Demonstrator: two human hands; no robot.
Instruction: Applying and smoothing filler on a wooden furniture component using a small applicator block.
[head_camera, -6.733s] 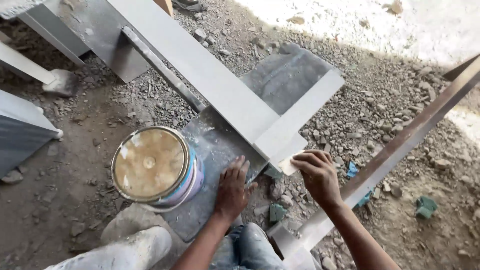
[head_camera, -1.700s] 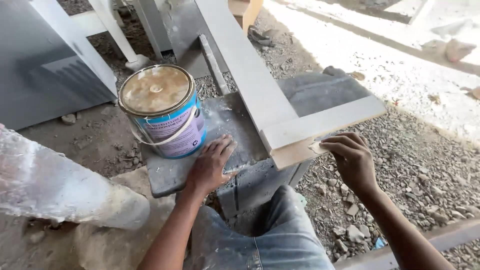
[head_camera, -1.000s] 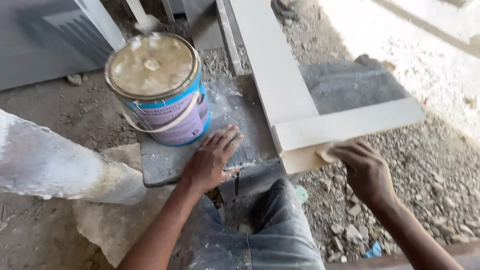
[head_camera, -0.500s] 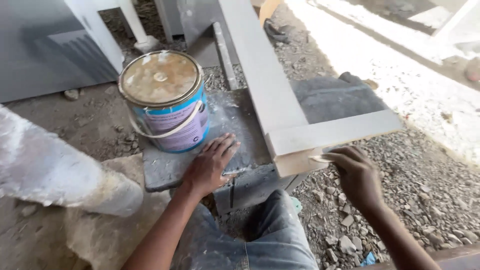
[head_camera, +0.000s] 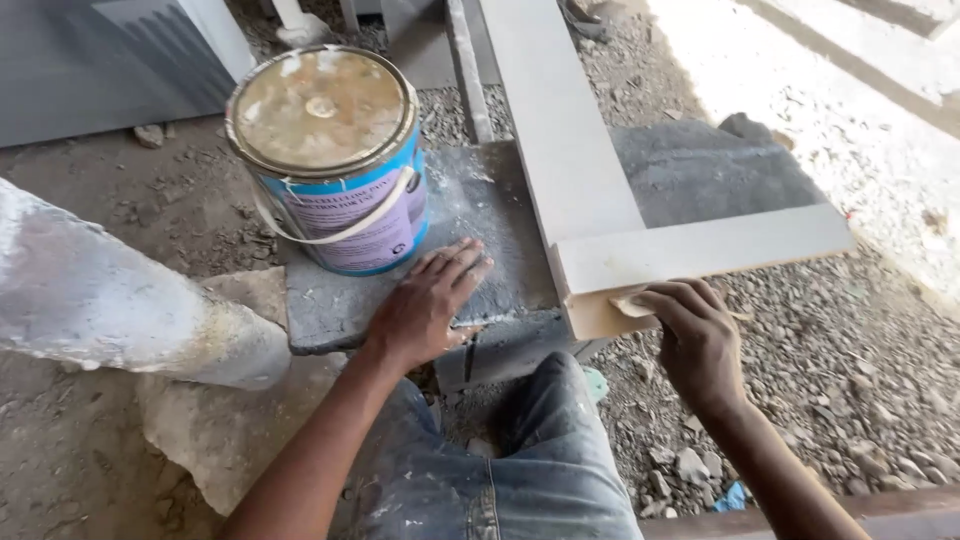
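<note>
Pressing a small sanding pad (head_camera: 634, 304), the right hand (head_camera: 697, 338) has been slid along the frame's (head_camera: 640, 262) bare wooden edge; the left hand (head_camera: 428, 305) stays flat and empty on the grey block (head_camera: 340, 305).

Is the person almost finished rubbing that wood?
Hard to say. The top faces of the frame look smooth and pale already. The right hand presses a small pad on the tan corner edge, so that part is in hand. The left hand rests flat on the slab. The can has its lid on.
</note>
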